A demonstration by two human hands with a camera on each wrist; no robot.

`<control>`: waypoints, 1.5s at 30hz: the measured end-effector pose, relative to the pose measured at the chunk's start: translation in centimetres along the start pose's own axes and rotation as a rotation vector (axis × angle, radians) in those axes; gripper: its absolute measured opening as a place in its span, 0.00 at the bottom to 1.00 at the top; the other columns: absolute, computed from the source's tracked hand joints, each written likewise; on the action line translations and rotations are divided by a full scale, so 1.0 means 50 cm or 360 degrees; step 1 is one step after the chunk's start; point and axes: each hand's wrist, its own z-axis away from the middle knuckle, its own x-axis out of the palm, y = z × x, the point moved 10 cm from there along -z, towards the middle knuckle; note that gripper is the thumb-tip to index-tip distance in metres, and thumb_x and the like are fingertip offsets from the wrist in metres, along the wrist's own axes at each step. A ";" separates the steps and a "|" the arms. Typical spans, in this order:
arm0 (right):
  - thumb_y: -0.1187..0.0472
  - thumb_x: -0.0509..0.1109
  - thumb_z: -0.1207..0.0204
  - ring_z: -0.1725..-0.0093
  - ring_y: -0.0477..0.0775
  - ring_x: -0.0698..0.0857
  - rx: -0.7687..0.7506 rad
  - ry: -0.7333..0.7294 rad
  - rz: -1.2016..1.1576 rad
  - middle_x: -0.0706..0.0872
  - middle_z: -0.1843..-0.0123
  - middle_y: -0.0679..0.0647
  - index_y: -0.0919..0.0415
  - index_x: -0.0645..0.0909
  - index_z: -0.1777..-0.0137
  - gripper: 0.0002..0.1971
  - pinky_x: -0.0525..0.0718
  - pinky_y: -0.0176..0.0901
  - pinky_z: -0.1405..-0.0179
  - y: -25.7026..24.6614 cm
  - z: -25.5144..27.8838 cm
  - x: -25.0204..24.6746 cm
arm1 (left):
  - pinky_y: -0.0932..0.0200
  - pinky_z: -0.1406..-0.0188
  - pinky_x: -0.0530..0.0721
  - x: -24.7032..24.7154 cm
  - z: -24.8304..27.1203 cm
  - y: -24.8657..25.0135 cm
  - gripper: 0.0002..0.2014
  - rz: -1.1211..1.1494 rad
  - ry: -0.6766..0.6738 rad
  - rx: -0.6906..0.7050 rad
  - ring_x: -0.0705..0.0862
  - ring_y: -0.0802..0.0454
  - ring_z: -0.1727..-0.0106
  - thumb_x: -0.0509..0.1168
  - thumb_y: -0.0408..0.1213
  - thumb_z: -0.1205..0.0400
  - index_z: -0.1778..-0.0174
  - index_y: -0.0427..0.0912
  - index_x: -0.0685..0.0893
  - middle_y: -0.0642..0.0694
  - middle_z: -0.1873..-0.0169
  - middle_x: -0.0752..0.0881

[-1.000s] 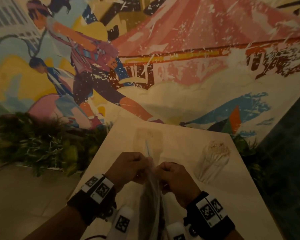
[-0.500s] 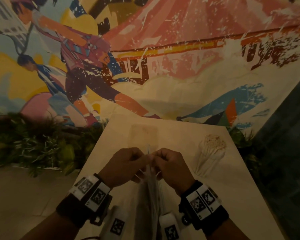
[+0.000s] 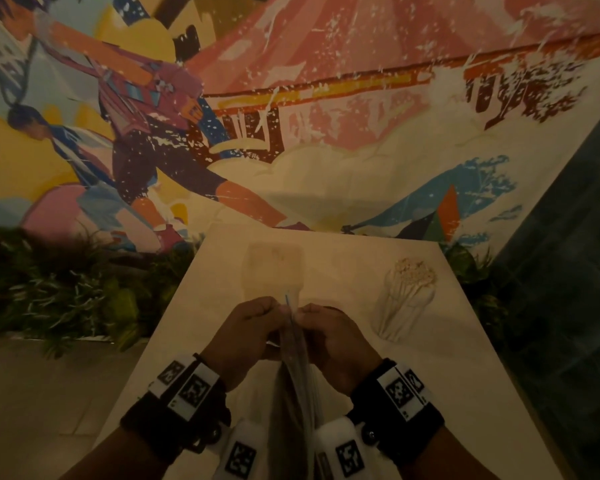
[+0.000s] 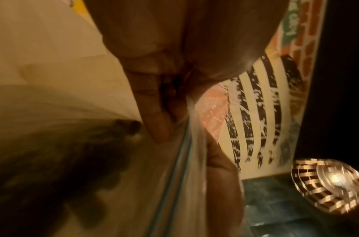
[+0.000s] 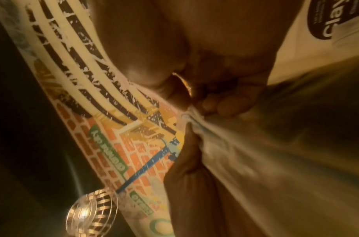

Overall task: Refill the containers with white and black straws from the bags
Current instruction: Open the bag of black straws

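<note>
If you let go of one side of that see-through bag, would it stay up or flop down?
Probably flop. The bag is thin clear plastic that hangs limp below where the left hand and right hand pinch its top. It may also feel slippery, and the dark straws inside would likely drag it down.

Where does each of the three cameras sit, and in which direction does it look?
Head: on the person's head, looking forward and down at the table, the mural and a container of white straws; shows the left hand and right hand.
Left wrist: looks along the left hand at its fingers pinching the clear bag.
Right wrist: looks along the right hand at its fingers pinching the bag's top.
Shared: all three show the bag; both wrist views show the mural and a woven lamp.
</note>
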 end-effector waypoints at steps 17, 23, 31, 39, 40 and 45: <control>0.63 0.67 0.20 0.76 0.43 0.81 -0.0373 0.0136 0.0892 0.83 0.75 0.49 0.57 0.81 0.65 0.11 0.82 0.43 0.72 -0.023 0.061 -0.023 | 0.44 0.62 0.89 -0.015 0.015 -0.021 0.16 -0.0297 0.0172 -0.0139 0.86 0.41 0.69 0.66 0.48 0.19 0.63 0.37 0.78 0.39 0.71 0.83; 0.66 0.65 0.19 0.72 0.50 0.85 -0.0193 0.0091 0.0518 0.86 0.70 0.56 0.64 0.80 0.61 0.09 0.84 0.42 0.73 0.001 0.068 -0.041 | 0.35 0.57 0.86 -0.011 0.037 -0.046 0.13 -0.0197 0.0068 -0.0165 0.84 0.39 0.70 0.62 0.34 0.16 0.63 0.29 0.83 0.35 0.71 0.83; 0.48 0.73 0.27 0.71 0.47 0.83 -0.0156 0.0075 0.0941 0.87 0.66 0.54 0.59 0.80 0.55 0.14 0.81 0.41 0.74 0.018 0.082 -0.028 | 0.40 0.61 0.90 -0.026 0.048 -0.081 0.09 0.0393 0.0187 -0.0296 0.87 0.37 0.68 0.64 0.38 0.19 0.58 0.35 0.77 0.35 0.63 0.86; 0.74 0.67 0.25 0.83 0.50 0.75 -0.0142 0.0533 0.0561 0.81 0.75 0.57 0.67 0.80 0.61 0.05 0.74 0.41 0.81 -0.006 0.099 -0.177 | 0.63 0.85 0.80 -0.166 0.052 -0.117 0.12 0.0568 0.0616 -0.0280 0.81 0.56 0.81 0.56 0.33 0.14 0.64 0.41 0.76 0.43 0.72 0.79; 0.76 0.66 0.26 0.84 0.51 0.72 -0.0154 0.0609 0.0455 0.79 0.77 0.57 0.68 0.79 0.60 0.05 0.70 0.40 0.82 -0.008 0.100 -0.203 | 0.63 0.85 0.80 -0.178 0.051 -0.120 0.11 0.0565 0.0600 -0.0271 0.82 0.56 0.81 0.56 0.31 0.14 0.63 0.43 0.76 0.44 0.73 0.81; 0.75 0.65 0.27 0.79 0.53 0.71 -0.0116 0.0615 0.0318 0.78 0.76 0.56 0.64 0.80 0.61 0.07 0.70 0.41 0.77 0.014 0.084 -0.219 | 0.54 0.74 0.89 -0.195 0.052 -0.113 0.10 0.0636 0.0437 -0.0127 0.89 0.49 0.71 0.56 0.27 0.16 0.48 0.44 0.79 0.46 0.69 0.90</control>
